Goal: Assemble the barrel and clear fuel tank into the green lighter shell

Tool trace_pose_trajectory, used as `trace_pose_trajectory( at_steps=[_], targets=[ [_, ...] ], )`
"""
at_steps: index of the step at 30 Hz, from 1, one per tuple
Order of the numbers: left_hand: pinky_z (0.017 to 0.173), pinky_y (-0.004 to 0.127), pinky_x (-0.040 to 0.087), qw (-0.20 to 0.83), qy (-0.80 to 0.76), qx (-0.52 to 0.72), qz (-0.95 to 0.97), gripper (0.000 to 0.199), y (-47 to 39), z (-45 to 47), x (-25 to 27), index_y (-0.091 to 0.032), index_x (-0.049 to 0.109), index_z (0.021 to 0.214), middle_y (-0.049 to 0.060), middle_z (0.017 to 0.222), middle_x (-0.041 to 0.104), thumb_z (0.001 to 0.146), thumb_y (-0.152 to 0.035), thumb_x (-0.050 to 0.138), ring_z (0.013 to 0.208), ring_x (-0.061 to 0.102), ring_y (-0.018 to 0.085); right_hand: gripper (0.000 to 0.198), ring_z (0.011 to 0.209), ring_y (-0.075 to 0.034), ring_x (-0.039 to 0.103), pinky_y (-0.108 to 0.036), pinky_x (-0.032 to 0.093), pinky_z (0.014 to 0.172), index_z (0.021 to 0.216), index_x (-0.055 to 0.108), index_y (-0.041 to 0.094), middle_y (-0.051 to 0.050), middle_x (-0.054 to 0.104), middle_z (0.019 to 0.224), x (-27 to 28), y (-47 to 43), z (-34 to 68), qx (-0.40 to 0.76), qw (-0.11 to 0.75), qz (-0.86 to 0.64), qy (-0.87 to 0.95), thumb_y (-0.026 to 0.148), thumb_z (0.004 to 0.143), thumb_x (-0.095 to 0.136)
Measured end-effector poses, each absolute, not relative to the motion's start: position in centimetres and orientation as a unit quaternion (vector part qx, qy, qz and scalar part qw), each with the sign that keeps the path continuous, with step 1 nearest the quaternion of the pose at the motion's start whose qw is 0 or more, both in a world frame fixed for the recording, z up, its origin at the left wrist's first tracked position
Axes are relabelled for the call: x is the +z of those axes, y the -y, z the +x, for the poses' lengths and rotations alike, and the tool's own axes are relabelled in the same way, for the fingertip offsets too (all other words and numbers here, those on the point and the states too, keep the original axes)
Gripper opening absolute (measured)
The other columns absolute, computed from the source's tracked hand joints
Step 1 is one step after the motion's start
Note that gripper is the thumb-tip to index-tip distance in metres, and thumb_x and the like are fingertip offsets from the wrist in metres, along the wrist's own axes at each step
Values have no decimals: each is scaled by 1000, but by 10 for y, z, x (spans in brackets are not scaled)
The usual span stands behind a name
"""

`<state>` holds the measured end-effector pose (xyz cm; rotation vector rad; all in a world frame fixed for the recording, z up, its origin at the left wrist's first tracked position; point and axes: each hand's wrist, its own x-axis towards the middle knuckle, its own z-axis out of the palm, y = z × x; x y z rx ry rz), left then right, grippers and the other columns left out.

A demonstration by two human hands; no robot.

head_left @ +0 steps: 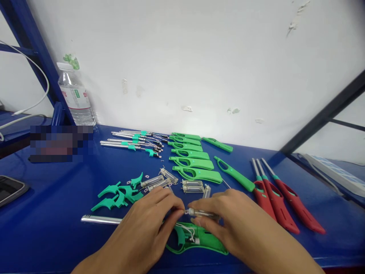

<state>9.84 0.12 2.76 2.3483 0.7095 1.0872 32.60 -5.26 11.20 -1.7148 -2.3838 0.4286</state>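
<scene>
Both hands, left hand (148,224) and right hand (228,220), pinch a clear gas tank (201,213) above the open green lighter shell (199,241); water bottle (75,97) label behind is unreadable.

On the desk (57,198), finished lighters (282,201) lie right of the handle shells (194,160); metal tubes (128,142) left of those; a bottle (75,97) stands behind, far left

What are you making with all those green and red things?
Long lighters are being put together on a blue table. The left hand and right hand pinch a small clear tube over an open green handle shell with white wires inside. Farther back lie more green shells, teal triggers, metal tubes and three finished red lighters.
</scene>
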Motion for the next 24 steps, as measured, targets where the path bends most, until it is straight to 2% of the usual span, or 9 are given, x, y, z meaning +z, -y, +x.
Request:
trace_pose_trajectory(
  at_steps=[4, 9, 15, 24],
  targets=[
    [81, 24, 53, 210, -245, 400, 858, 21, -2, 99, 34, -29, 71, 108, -7, 99, 75, 112, -11, 62, 91, 72, 13, 25, 85, -23, 87, -28, 58, 78, 92, 86, 28, -2, 90, 93, 114, 52, 326, 188, 76, -581, 789, 19, 109, 71],
    [79, 24, 54, 195, -240, 412, 857, 21, -2, 99, 35, -29, 71, 108, -7, 97, 75, 112, -11, 61, 87, 73, 13, 24, 85, -23, 86, -28, 55, 77, 92, 86, 28, -2, 90, 93, 114, 50, 325, 188, 79, -575, 793, 21, 110, 72],
    [79, 23, 55, 183, -238, 410, 861, 20, -3, 100, 38, -28, 71, 107, -7, 96, 75, 112, -11, 62, 87, 73, 12, 21, 79, -22, 84, -28, 49, 70, 101, 88, 30, 0, 88, 87, 116, 50, 321, 171, 49, -581, 794, 19, 110, 73],
    [77, 23, 55, 182, -234, 417, 859, 21, -1, 102, 38, -28, 71, 106, -7, 94, 75, 113, -12, 60, 85, 74, 13, 21, 74, -20, 82, -28, 49, 68, 95, 88, 29, 0, 88, 86, 114, 50, 324, 176, 68, -571, 799, 20, 108, 75]
  ],
)
